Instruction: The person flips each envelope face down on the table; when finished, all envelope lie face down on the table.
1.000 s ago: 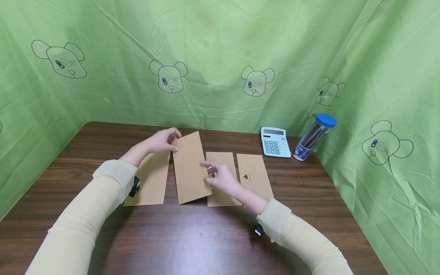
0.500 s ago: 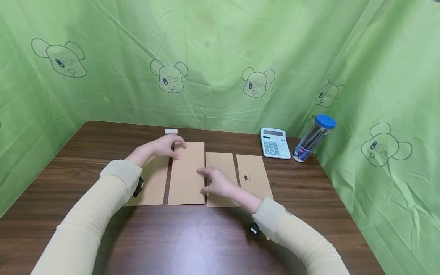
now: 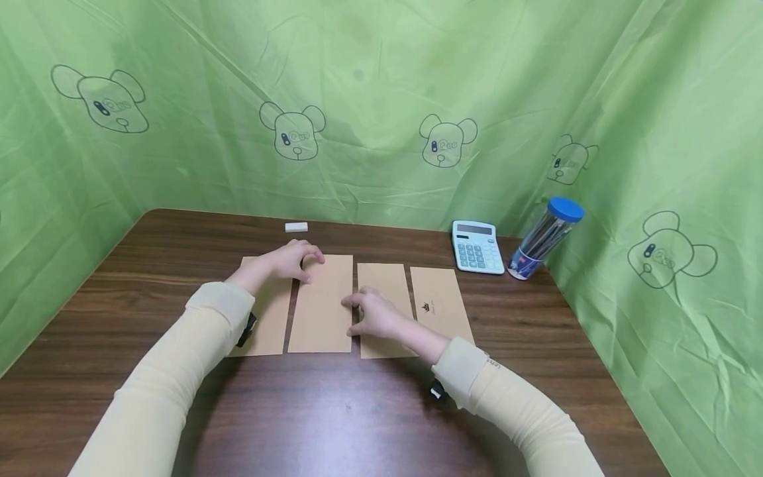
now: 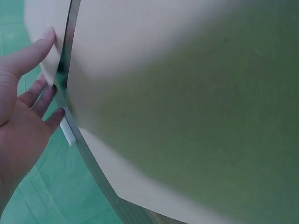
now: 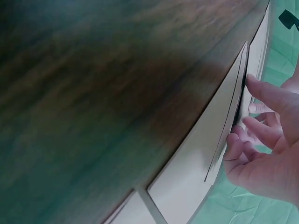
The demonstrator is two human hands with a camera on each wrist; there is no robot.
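Note:
Several brown kraft-paper rectangles lie side by side on the wooden table. Both hands are on the second from the left, a plain rectangle [image 3: 322, 308] lying flat in line with the others. My left hand [image 3: 293, 260] grips its upper left corner, thumb on the face near the left edge and fingers at the top edge. My right hand [image 3: 378, 315] holds the right edge between thumb and fingers, overlapping the third rectangle [image 3: 383, 275]. The left wrist view shows my left hand [image 4: 25, 112] at the corner, with the leftmost rectangle [image 4: 187, 93] filling most of the picture.
The rightmost rectangle [image 3: 441, 301] bears a small crown print. A small white block [image 3: 296, 227] lies near the back edge. A pale blue calculator [image 3: 477, 247] and a clear tube with a blue lid [image 3: 545, 238] stand at the back right. Green curtains enclose the table [image 3: 334, 411].
The second rectangle was tilted up and slanted; it has come down flat and straight between its neighbours. My left hand moved slightly right and nearer, uncovering the white block; my right hand shifted slightly.

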